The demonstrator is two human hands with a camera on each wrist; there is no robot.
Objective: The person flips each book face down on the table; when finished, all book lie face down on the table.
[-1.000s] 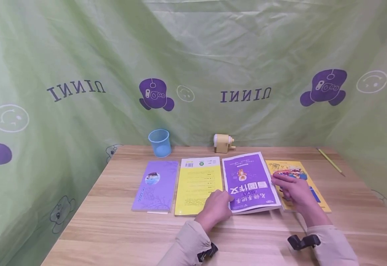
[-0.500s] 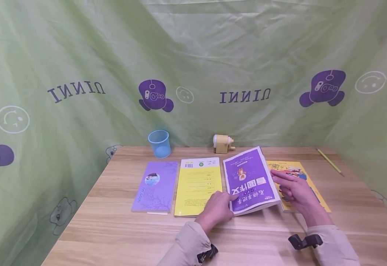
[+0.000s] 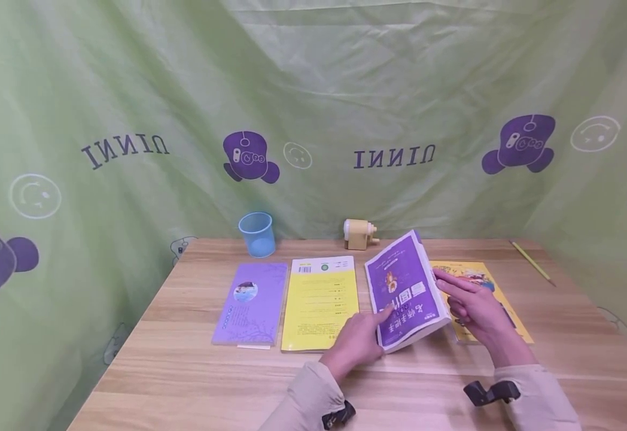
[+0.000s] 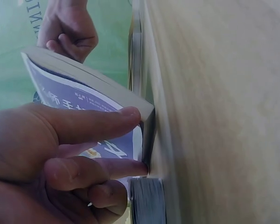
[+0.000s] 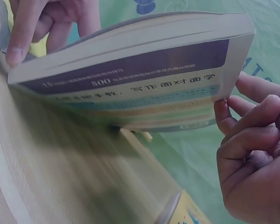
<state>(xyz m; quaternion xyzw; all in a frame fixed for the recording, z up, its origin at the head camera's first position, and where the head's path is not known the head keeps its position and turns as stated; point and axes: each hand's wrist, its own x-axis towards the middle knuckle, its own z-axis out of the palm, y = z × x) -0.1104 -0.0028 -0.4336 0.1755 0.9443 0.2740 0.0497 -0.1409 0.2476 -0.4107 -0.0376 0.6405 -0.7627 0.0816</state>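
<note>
Here, at centre frame, your left hand [image 3: 358,342] pinches the near left corner of the purple book [image 3: 406,291]; in the left wrist view its fingers [image 4: 91,122] lie pressed together on the cover, fingertips at the spine edge; your right hand [image 3: 477,311] props the raised right edge, fingers [image 5: 245,135] curled under it and slightly spread; the book stands tilted, right side lifted off the table [image 3: 195,371], spine edge low; left of it lie the yellow book [image 3: 321,299] and the lilac book [image 3: 250,302]; right of it, partly under your right hand, the orange book [image 3: 499,299]; along the upper edge of the table stand the blue cup [image 3: 256,234] and the sharpener [image 3: 359,233]; a pencil [image 3: 531,262] lies at right.
</note>
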